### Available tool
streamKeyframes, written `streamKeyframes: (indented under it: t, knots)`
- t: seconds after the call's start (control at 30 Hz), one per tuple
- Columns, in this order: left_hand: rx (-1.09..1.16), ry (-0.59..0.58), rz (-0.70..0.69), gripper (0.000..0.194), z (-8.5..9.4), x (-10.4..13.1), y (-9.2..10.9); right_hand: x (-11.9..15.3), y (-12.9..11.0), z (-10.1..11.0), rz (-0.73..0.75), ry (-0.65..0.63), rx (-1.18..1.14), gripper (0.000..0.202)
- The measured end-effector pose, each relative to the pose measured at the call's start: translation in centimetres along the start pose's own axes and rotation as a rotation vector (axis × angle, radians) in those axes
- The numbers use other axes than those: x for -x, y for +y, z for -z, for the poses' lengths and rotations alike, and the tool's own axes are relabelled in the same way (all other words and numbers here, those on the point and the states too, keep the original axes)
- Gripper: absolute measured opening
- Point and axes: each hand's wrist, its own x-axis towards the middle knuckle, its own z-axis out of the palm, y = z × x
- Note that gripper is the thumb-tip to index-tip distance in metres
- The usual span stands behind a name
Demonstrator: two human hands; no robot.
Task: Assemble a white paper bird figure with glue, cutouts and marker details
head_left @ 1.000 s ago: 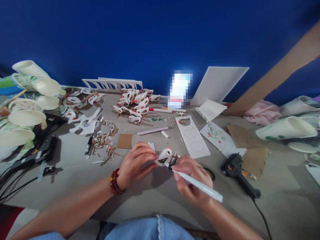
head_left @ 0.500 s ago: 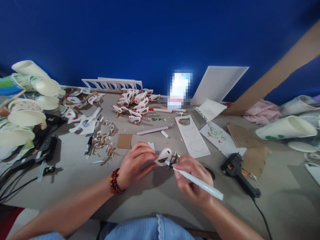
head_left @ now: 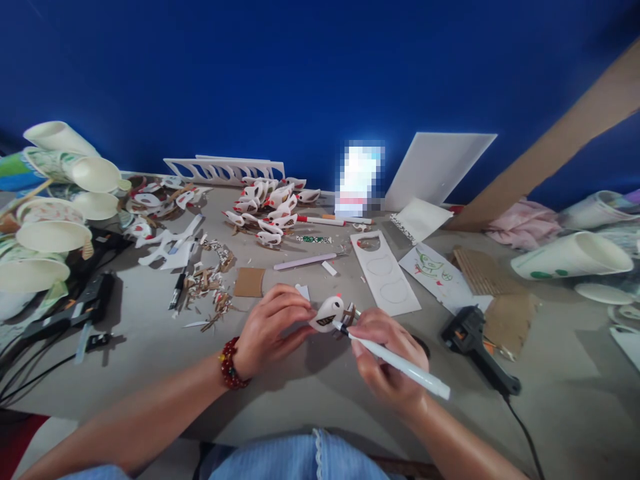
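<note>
Between the fingers and thumb of my left hand point(head_left: 277, 327) is a small white bird figure point(head_left: 331, 312), held at its tail end. It has a red beak, a dark eye and a dark patterned wing, and brown pieces show at its far side. My right hand point(head_left: 393, 360) grips a white marker pen point(head_left: 400, 363), its dark-collared tip at the bird's wing edge; whether it touches I cannot tell. Just behind the bird, a small white scrap point(head_left: 303, 291) lies by my left fingertips. A brown cardboard square point(head_left: 249, 282) is on the table beyond my left hand.
Several finished-looking birds point(head_left: 277, 203) cluster at the back. Cardboard scraps point(head_left: 207, 283) and a black pen point(head_left: 177, 290) lie left; a lilac craft knife point(head_left: 305, 261) and white cutout board point(head_left: 385, 273) lie ahead. A glue gun point(head_left: 480, 350) with its cord is at right, paper cups point(head_left: 573, 257) beyond.
My right hand and the marker have shifted slightly to the right and down, the tip drawing a little along the bird's wing edge. My left hand and the bird stay put.
</note>
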Motion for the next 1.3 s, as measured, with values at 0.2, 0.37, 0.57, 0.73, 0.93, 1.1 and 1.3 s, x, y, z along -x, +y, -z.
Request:
streamKeyframes:
  t: [0.2, 0.37, 0.57, 0.73, 0.93, 1.1, 1.3]
  knots:
    - [-0.006, -0.012, 0.017, 0.019, 0.1, 0.0, 0.0, 0.1, 0.1, 0.0, -0.006, -0.015, -0.026, 0.029]
    - [-0.009, -0.012, 0.017, 0.021, 0.0, 0.2, -0.1, 0.4, 0.5, 0.0, -0.008, -0.004, -0.033, 0.03]
    - [0.007, -0.031, 0.044, 0.023, 0.1, 0.3, -0.3, 0.6, 0.7, 0.3, -0.013, 0.014, -0.079, 0.032]
    - [0.031, -0.029, 0.094, 0.023, 0.2, 0.3, -0.6, 0.7, 0.9, 0.5, -0.053, 0.098, -0.116, 0.027]
    - [0.066, -0.023, 0.178, 0.019, 0.3, 0.4, -0.9, 0.5, 1.5, 0.5, -0.235, 0.255, -0.092, 0.023]
    - [0.087, -0.028, 0.193, 0.018, 0.2, 0.5, -0.9, 0.0, 2.2, 0.8, -0.183, 0.297, -0.018, 0.027]
    - [0.12, -0.101, 0.226, 0.016, 0.2, 0.2, -0.9, -0.8, 2.6, 1.3, -0.035, 0.232, 0.142, 0.041]
